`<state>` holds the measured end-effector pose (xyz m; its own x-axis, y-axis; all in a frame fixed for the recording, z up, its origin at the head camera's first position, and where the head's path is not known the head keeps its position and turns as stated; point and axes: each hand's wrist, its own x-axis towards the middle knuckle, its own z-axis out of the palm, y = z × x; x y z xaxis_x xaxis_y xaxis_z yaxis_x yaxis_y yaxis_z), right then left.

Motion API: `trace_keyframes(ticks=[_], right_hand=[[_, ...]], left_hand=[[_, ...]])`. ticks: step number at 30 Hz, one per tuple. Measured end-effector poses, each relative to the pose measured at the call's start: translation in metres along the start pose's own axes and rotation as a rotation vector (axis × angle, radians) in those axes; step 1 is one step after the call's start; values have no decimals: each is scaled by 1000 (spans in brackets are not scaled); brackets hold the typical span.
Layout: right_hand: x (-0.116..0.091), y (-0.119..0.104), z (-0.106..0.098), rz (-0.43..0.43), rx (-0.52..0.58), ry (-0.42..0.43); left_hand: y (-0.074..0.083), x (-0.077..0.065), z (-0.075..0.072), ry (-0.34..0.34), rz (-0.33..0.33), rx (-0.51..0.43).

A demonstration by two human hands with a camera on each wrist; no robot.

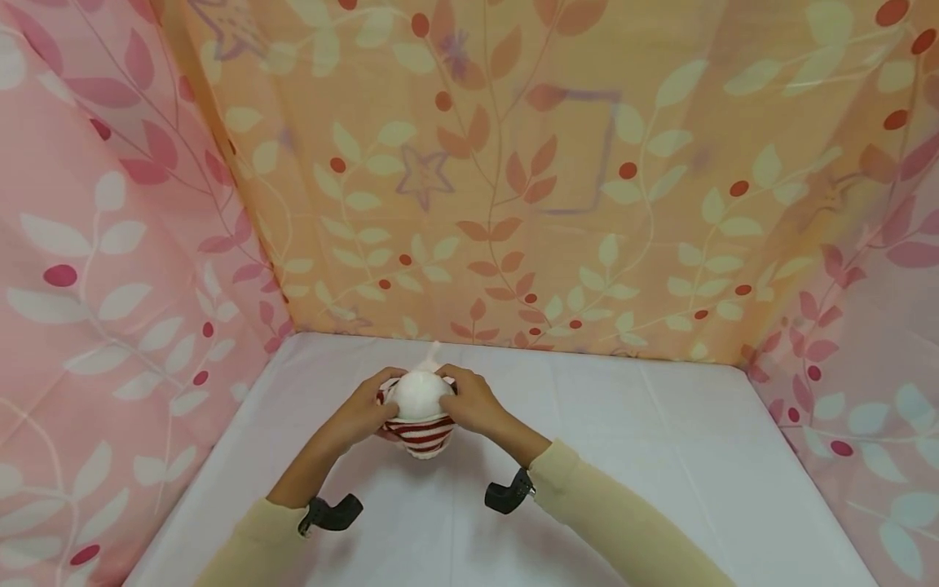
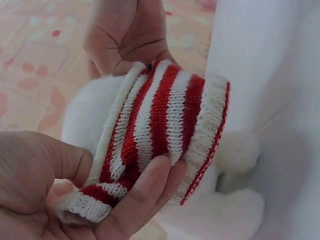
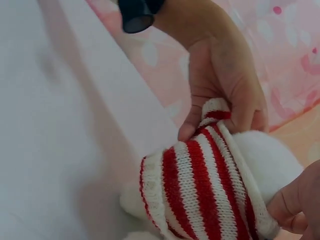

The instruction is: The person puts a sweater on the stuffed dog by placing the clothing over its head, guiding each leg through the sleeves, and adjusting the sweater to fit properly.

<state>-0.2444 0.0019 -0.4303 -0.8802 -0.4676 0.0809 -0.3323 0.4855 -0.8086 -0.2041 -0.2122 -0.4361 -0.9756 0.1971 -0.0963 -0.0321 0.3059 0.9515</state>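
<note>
At lower centre, left hand and right hand are gripping a striped sweater; its white plush is probably feeling light, squashy, best held by both sides.

Here it is, red and white stripes banding the garment, the plush toy showing white, sleeves pale beige, surface white, leaf prints patterning the orange backdrop!

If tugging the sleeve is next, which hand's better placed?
Left, likely: the left hand holds the sleeve between thumb and fingers; the right hand grips the opposite side of the striped sweater.
</note>
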Motion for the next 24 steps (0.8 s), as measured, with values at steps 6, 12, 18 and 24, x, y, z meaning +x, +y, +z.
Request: trace_keyframes(ticks=[6,12,18,24], right_hand=[[0,6,-1,71,125,4],[1,14,1,76,175,41],[4,29,1,152,357,14],[5,45,6,244,570,-14]], left_hand=[[-3,-1,4,18,26,-45],[-11,0,4,32,30,-100],[-30,2,0,28,-12,-233],[-49,4,-1,5,-27,-387]])
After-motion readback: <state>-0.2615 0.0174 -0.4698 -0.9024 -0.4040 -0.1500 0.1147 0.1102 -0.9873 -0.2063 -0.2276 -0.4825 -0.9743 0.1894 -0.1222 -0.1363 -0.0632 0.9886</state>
